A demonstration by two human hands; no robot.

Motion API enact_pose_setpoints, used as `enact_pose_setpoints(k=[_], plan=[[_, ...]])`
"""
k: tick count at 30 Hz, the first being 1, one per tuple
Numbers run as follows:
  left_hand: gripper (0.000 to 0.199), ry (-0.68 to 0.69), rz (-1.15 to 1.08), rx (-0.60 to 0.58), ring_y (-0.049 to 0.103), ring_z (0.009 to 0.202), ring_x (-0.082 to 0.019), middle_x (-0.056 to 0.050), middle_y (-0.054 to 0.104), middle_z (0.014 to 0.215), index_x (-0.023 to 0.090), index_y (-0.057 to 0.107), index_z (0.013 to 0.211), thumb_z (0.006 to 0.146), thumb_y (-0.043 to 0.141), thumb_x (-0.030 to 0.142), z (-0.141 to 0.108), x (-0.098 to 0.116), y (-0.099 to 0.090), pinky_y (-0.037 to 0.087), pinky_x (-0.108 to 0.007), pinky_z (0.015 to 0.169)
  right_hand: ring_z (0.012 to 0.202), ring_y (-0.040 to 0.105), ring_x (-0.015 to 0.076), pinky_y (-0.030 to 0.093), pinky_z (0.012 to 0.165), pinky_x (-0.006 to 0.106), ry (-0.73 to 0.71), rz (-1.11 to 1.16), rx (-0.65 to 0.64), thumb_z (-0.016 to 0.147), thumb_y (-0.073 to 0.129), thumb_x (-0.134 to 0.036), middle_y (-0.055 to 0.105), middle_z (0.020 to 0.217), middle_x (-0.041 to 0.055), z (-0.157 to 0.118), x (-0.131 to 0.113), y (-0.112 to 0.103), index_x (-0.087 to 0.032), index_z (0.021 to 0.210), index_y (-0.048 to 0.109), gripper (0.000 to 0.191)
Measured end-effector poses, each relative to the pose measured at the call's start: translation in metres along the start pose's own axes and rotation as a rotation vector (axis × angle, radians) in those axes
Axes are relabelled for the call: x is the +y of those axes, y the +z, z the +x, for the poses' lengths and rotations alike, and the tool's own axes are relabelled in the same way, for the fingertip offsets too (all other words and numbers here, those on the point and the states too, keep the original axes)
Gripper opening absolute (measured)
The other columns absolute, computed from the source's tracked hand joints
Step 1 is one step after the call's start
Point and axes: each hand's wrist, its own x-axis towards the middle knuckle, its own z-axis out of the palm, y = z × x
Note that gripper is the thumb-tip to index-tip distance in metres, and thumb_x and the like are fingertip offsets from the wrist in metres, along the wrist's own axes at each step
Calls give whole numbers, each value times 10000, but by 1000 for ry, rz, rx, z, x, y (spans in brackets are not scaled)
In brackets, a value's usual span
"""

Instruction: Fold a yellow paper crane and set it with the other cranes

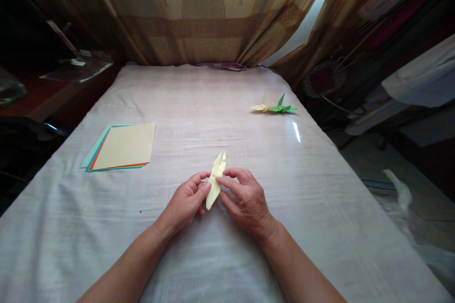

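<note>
From my distant seat I see a broad surface under a whitish, faintly checked cloth, with a patterned gold-brown curtain hanging behind its far edge. On my left lies a fanned stack of square coloured paper sheets, cream uppermost. My left hand and right hand meet near the middle, on the near side. Between them is a narrow, pointed, pale-yellow folded paper, its long axis running away from me, far tip leaning right. The left hand pinches its near half, thumb on top, from the left. The right comes in from the other side, index fingertip touching around the middle; I cannot tell whether its thumb grips too. Both hands are equally close. Smallest, far right, sit a green folded-paper bird and a cream folded-paper bird.
</note>
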Motion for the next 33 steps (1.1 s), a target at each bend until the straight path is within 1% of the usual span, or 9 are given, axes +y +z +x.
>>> enact_pose_setpoints(k=[5, 10, 14, 17, 20, 24, 27, 29, 33], plan=[[673, -13, -7, -37, 437, 428, -58, 46, 566, 628, 131, 570, 1208, 730, 671, 595, 0, 1, -1, 375, -164, 395, 912, 580, 212, 513, 815, 363, -9, -14, 5, 862, 583, -174, 644, 1026, 82, -1, 3, 2, -245, 1045, 711, 235], [579, -37, -64, -53, 486, 503, -79, 11, 602, 685, 154, 647, 1155, 752, 678, 569, -1, 6, -5, 429, -174, 443, 884, 616, 183, 518, 801, 323, 72, 175, 44, 872, 551, -138, 665, 950, 59, -1, 4, 4, -258, 1000, 725, 247], [617, -46, -93, -79, 448, 463, -61, 14, 619, 671, 164, 643, 1202, 723, 727, 544, -1, 7, -6, 377, -162, 420, 884, 635, 174, 529, 797, 319, 117, 308, 29, 879, 569, -171, 670, 946, 51, -1, 3, 5, -274, 979, 731, 217], [660, -46, -166, -103, 509, 520, -74, -22, 681, 781, 166, 627, 1228, 682, 780, 504, 0, 5, -6, 348, -149, 422, 936, 641, 175, 531, 826, 319, 130, 370, 14, 879, 571, -173, 670, 995, 54, -1, 1, 4, -283, 984, 732, 221], [701, -51, -230, -70, 550, 545, -84, -53, 716, 870, 158, 619, 1224, 635, 823, 479, 1, 3, -3, 346, -151, 428, 974, 639, 174, 523, 865, 320, 155, 424, 15, 875, 569, -163, 667, 1027, 56, -1, 0, 4, -278, 981, 732, 226], [661, -44, -281, 28, 575, 534, -90, -45, 729, 801, 137, 661, 1081, 551, 872, 470, 1, 4, 6, 385, -162, 462, 998, 632, 182, 504, 909, 335, 218, 478, 47, 885, 576, -212, 668, 1030, 63, 0, -3, 5, -256, 928, 732, 167], [612, -35, -295, 75, 579, 525, -91, -26, 730, 760, 143, 666, 970, 505, 887, 473, 1, 6, 12, 387, -166, 457, 1004, 629, 187, 504, 901, 331, 266, 490, 71, 891, 571, -247, 672, 1018, 61, 1, -6, 6, -246, 883, 725, 154], [593, -30, -287, 87, 568, 504, -86, -11, 727, 737, 151, 661, 940, 498, 885, 475, 0, 7, 14, 372, -165, 439, 997, 629, 186, 516, 863, 314, 309, 491, 88, 890, 566, -261, 668, 1016, 61, 1, -7, 8, -238, 855, 711, 151], [552, -21, -255, 108, 597, 540, -99, 2, 717, 715, 159, 653, 923, 522, 870, 468, -1, 7, 16, 383, -164, 448, 925, 628, 183, 531, 699, 267, 446, 477, 105, 866, 583, -308, 649, 1007, 69, 0, -7, 11, -217, 837, 651, 117]])
